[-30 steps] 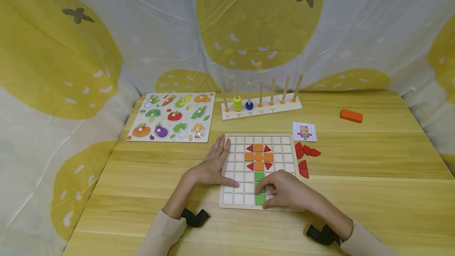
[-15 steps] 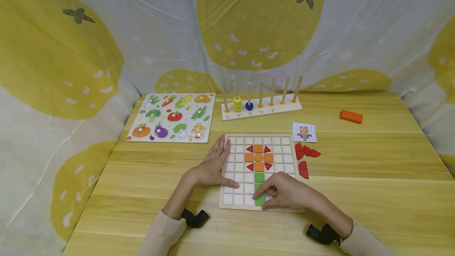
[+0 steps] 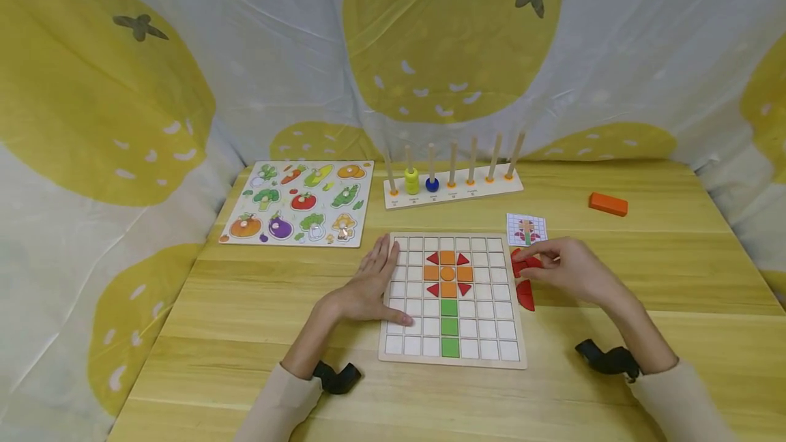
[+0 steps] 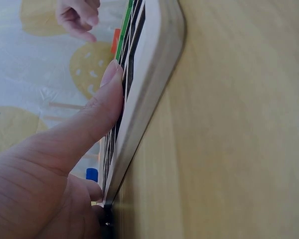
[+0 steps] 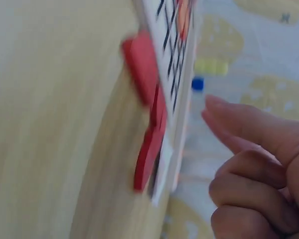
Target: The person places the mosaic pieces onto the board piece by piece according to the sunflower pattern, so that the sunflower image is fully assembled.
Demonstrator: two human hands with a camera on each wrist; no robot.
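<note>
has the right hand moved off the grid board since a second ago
Yes. The right hand has left the green tiles and gone right and farther up the table, past the grid board edge, to the red pieces beside it.

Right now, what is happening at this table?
A person is filling a grid board with coloured tiles. An orange and red flower with a green stem is already laid in it. The left hand rests flat on the board's left edge. The right hand reaches the loose red pieces beside the board, near a small pattern card.

Right hand point(image 3: 568, 268) at red pieces point(image 3: 525, 278) beside grid board point(image 3: 452, 359).
</note>
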